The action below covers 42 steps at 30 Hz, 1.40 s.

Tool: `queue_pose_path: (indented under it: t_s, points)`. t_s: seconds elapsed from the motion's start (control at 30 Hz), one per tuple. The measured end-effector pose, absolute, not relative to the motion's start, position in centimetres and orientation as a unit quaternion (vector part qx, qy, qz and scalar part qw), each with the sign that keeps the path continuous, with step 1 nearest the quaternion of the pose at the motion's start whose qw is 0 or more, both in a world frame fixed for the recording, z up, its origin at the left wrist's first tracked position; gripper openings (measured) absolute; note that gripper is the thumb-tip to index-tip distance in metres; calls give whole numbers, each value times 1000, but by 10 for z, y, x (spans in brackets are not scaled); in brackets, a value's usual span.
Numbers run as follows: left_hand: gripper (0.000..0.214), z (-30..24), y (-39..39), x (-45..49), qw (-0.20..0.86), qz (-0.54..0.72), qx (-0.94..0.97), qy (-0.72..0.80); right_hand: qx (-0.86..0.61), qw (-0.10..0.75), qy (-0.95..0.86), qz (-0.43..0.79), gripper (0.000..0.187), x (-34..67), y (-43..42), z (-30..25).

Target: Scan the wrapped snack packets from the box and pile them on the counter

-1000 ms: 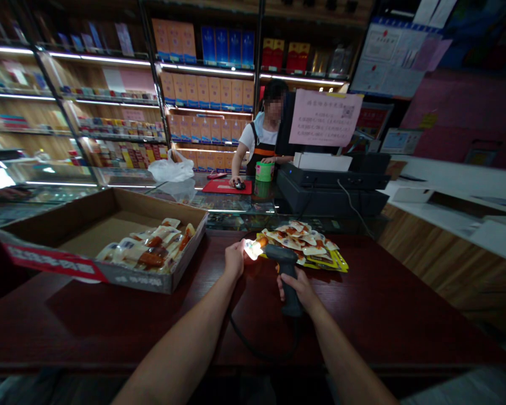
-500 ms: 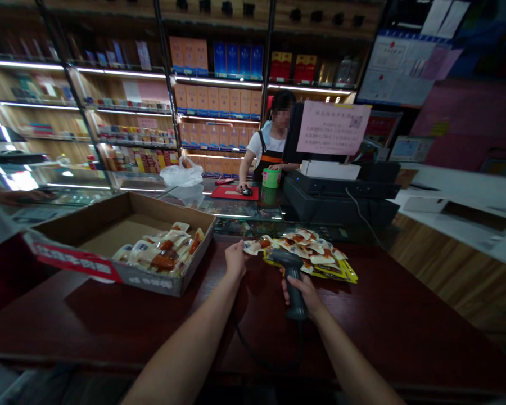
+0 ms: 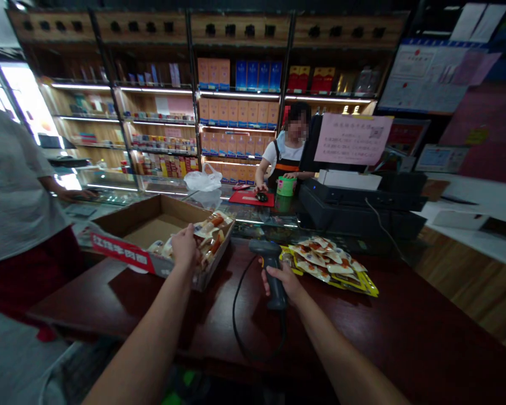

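My left hand is over the near side of a cardboard box, its fingers closed on the end of a small clear-and-white snack packet with reddish-brown contents. More such packets lie in the box below, partly hidden by the hand. My right hand grips the handle of a dark grey barcode scanner, whose head points left and whose cable loops down over the table. Right of the scanner lies a pile of similar packets on top of yellow-edged packs.
Behind the dark red table runs a glass counter. A co-worker there has one hand on a mouse. A monitor with a pink sheet stands at the right. Another person is at the left.
My left hand has moved with a packet from beside the pile leftward to over the box. The scanner has shifted left, away from the pile. The view has turned left.
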<state>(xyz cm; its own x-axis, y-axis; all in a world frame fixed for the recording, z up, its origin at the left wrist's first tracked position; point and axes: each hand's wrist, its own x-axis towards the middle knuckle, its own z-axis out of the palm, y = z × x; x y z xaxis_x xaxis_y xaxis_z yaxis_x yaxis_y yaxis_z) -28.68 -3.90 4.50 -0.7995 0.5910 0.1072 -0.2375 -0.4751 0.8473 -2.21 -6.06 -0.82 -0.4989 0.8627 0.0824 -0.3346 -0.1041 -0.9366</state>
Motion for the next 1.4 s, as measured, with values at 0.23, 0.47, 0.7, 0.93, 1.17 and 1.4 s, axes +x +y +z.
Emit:
queue_pose_path:
  t_s: [0.23, 0.47, 0.7, 0.93, 1.17, 1.4]
  points:
    - [20, 31, -47, -345, 112, 831, 179, 515, -207, 410, -538, 707, 34, -70, -59, -1]
    - [42, 34, -67, -333, -111, 718, 309, 614, -192, 403, -549, 706, 32, -87, -58, 0]
    - [38, 36, -66, -295, -104, 710, 376, 586, -223, 426, -531, 698, 35, -67, -53, -1]
    - [31, 29, -53, -255, -56, 723, 430, 538, -248, 453, -513, 685, 36, -44, -55, -2]
    - [14, -1, -5, -162, 268, 595, 587, 479, -322, 566, -466, 599, 32, 18, -64, -17]
    - [38, 4, 45, -68, 486, 483, 520, 511, -352, 609, -433, 564, 30, 64, -65, -20]
